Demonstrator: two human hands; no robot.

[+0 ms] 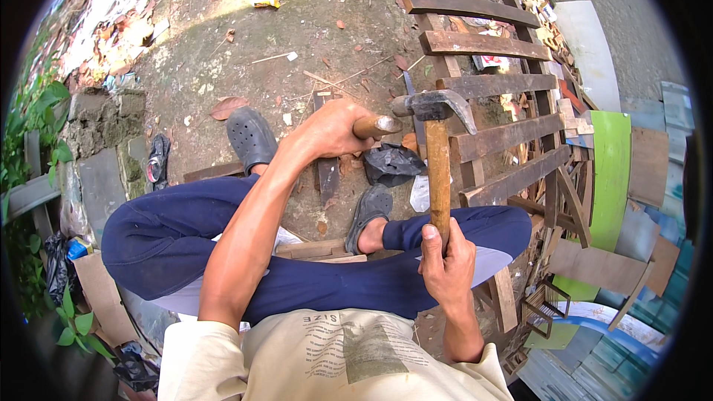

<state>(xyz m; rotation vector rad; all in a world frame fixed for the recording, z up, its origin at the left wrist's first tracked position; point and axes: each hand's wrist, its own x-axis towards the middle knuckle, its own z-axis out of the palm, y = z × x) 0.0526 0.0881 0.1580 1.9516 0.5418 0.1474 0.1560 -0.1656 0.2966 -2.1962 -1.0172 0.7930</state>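
Observation:
In my right hand [448, 263] is a claw hammer [440, 171], gripped low on its wooden handle. Its dark metal head is raised, the claw curving to the right. My left hand [338, 130] is closed round a round wooden handle [377, 127], whose end sticks out towards the hammer head, a little apart from it. The other end of that handle is hidden by the hand. Under and beyond my left hand runs a dark, narrow bar-like piece [327, 178]; whether it joins the handle I cannot tell. Beside it lies a crumpled black plastic bag [392, 165].
A slatted wooden frame [512, 134] lies to the right. My legs are bent around the work, with dark clogs [252, 137] on the concrete. Low blocks [104, 122] and plants [52, 104] stand left. Coloured sheets and boards [610, 178] pile up at far right.

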